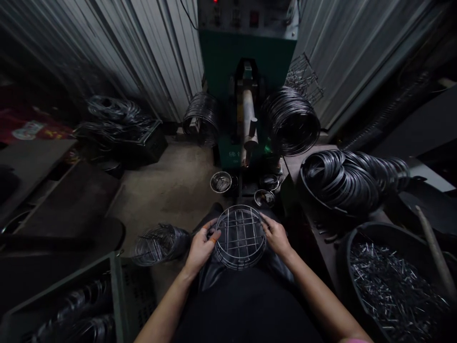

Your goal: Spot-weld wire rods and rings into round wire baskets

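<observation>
A round wire basket [240, 242] with a grid of crossed wires is held over my lap. My left hand [203, 245] grips its left rim, with orange coverings on the thumb and a finger. On the opposite rim, my right hand [276, 236] is closed with thumb and fingers on the wire. Straight ahead stands a green machine [224, 57] with a thick metal arm [249, 114] pointing toward me. Below that arm are small metal bowls, one of them a bowl [221, 182] with small bits inside.
Wire ring bundles [291, 121] flank the machine. To my right, a tub [344, 252] holds short wire pieces, behind it a pile of wire rings [353, 178]. At left are a wire bundle [160, 244] on the floor and a green crate [116, 286] with rings.
</observation>
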A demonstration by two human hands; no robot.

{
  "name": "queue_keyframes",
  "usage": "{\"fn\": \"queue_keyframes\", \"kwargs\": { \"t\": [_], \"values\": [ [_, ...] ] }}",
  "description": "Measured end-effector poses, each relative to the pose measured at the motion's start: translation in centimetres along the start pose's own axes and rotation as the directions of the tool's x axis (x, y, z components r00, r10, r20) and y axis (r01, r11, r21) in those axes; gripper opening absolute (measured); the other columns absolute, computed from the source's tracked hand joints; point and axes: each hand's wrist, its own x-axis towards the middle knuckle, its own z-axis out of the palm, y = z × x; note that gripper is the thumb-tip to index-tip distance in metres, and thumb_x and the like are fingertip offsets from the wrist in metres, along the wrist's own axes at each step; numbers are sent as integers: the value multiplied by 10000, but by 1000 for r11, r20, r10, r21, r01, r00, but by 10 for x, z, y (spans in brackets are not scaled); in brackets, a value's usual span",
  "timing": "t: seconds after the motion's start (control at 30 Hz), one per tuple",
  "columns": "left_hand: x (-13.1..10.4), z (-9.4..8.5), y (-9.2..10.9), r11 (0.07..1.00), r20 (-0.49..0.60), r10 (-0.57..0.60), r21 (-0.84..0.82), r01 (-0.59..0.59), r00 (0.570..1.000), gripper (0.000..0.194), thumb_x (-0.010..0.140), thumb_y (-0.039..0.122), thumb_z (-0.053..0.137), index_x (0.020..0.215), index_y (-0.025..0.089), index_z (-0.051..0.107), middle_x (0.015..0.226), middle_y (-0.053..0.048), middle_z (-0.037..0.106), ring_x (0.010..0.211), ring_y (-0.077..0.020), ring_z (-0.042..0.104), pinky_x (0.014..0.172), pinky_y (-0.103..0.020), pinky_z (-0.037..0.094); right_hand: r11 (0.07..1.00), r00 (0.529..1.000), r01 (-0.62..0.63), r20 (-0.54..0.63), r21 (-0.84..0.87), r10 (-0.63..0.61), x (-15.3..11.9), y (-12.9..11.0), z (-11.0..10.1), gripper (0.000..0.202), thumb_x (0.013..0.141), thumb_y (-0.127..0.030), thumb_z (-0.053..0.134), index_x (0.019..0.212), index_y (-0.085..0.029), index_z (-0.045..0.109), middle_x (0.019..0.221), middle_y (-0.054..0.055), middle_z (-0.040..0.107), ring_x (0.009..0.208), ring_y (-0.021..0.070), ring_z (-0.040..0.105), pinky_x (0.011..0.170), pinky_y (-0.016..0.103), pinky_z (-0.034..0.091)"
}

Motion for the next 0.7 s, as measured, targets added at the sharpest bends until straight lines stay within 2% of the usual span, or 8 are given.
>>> {"fn": "queue_keyframes", "kwargs": {
  "t": [0.17,0.27,0.33,0.4,0.53,0.7],
  "values": [
    [-5,1,-11,997,2,-9,76,8,1000,565,688,416,594,1175,130,572,770,-8,620,713,-164,573,713,-289,457,1000,1000,4,15,-19,-4,-6,11,4,350,823,-321,492,1126,-255,655,1117,44,672,1048,250,618,946,421,468],
    [-6,0,-14,995,29,18,93,-21,999,564,702,434,589,1190,153,573,974,-48,674,947,-228,600,890,-350,440,1000,999,-19,47,-3,19,-8,14,3,361,822,-325,496,1143,-253,644,1120,48,671,1057,246,614,960,419,454],
    [-6,0,-17,993,77,49,102,-57,996,570,715,464,578,1201,165,571,1130,-64,649,1134,-263,530,1003,-379,373,999,997,-36,71,14,35,-8,13,0,374,818,-327,507,1156,-233,637,1125,66,667,1067,253,607,965,425,444],
    [-6,-2,-19,991,139,62,111,-78,988,592,732,491,564,1234,178,548,1227,-64,606,1240,-267,449,1058,-387,318,996,994,-63,91,57,58,-9,13,-2,381,808,-331,531,1162,-229,631,1142,67,660,1086,253,595,970,426,436],
    [-6,-4,-23,994,221,35,98,-58,975,624,749,514,548,1278,187,505,1288,-56,566,1271,-250,423,1080,-385,294,974,980,-141,164,176,112,-12,14,-4,422,799,-365,573,1206,-255,593,1205,44,626,1157,249,543,1000,432,401],
    [-6,-4,-29,987,149,72,133,-92,986,590,786,487,515,1288,178,492,1245,-70,586,1206,-236,480,1058,-380,316,962,983,-147,139,231,117,-18,18,4,510,812,-460,552,1277,-252,531,1320,46,532,1256,246,441,1072,437,298]
  ]
}}
